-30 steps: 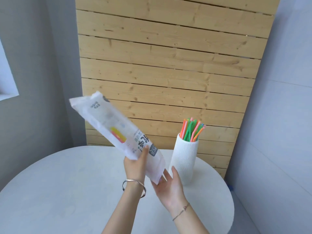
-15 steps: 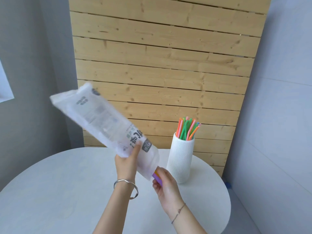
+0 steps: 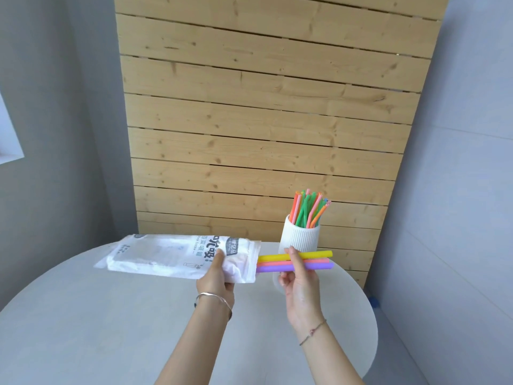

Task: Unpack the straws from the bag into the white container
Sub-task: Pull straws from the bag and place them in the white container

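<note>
Your one printed item is the bag (image 3: 177,255): large black Chinese characters, partly covered by your left hand (image 3: 215,276); a dark label with pale characters; small print including "Straw". The rest is too small to read.

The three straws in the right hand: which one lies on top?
The yellow straw lies on top; the pink straw is in the middle and the purple straw lowest.

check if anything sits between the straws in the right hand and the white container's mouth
Nothing visible blocks the way. The right hand holds three straws crosswise in front of the white container; only the straws already inside partly fill its mouth.
</note>
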The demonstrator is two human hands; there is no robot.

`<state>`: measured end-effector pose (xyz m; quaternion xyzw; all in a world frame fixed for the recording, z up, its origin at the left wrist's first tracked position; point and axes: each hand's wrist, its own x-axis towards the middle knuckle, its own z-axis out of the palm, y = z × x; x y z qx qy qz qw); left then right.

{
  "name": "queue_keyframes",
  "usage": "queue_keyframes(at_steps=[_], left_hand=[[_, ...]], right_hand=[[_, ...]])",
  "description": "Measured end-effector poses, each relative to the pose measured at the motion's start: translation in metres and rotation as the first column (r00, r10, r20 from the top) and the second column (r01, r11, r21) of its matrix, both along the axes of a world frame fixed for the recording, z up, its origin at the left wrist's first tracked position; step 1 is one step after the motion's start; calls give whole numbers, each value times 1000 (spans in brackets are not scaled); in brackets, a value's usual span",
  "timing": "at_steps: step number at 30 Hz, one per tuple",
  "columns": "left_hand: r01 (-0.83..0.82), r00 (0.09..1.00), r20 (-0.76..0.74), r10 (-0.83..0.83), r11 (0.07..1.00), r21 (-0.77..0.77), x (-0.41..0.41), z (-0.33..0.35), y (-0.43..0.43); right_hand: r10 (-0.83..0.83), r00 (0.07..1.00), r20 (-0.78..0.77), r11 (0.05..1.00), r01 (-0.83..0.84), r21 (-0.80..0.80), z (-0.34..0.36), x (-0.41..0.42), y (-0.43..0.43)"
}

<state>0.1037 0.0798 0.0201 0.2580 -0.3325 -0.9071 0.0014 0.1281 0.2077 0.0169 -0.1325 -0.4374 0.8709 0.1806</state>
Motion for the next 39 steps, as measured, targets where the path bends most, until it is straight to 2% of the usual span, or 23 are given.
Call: queue_keyframes(at_steps=[4, 9, 14, 18, 21, 25, 28, 34, 37, 39], left_hand=[[91, 996, -29, -89, 994, 61, 5, 0, 14], [116, 991, -81, -107, 987, 113, 0, 5, 8], [75, 995, -75, -66, 990, 115, -4, 7, 0], [67, 994, -88, -57, 990, 122, -4, 9, 0], [64, 995, -86, -54, 991, 114, -5, 8, 0], [60, 995, -89, -50, 992, 114, -6, 7, 1], [56, 994, -103, -45, 993, 107, -7, 7, 1], [40, 994, -103, -29, 993, 110, -8, 7, 0], [34, 995, -92, -23, 992, 120, -7, 7, 0], [31, 996, -86, -21, 992, 119, -6, 9, 0]], right_hand=[[-83, 996, -34, 960, 89, 267, 6, 4, -1], [-155, 963, -220, 897, 230, 377, 50, 3, 32], [-131, 925, -356, 753, 326, 571, 108, -18, 74], [-52, 945, -323, 604, 287, 744, 124, -37, 92], [-12, 954, -299, 516, 262, 815, 128, -47, 98], [59, 949, -311, 458, 251, 853, 131, -51, 97], [95, 952, -291, 370, 238, 898, 133, -53, 96], [139, 978, -154, 167, 130, 977, 132, -58, 93], [166, 983, -83, 142, 59, 988, 130, -59, 88], [152, 988, -24, 81, 12, 997, 130, -60, 85]])
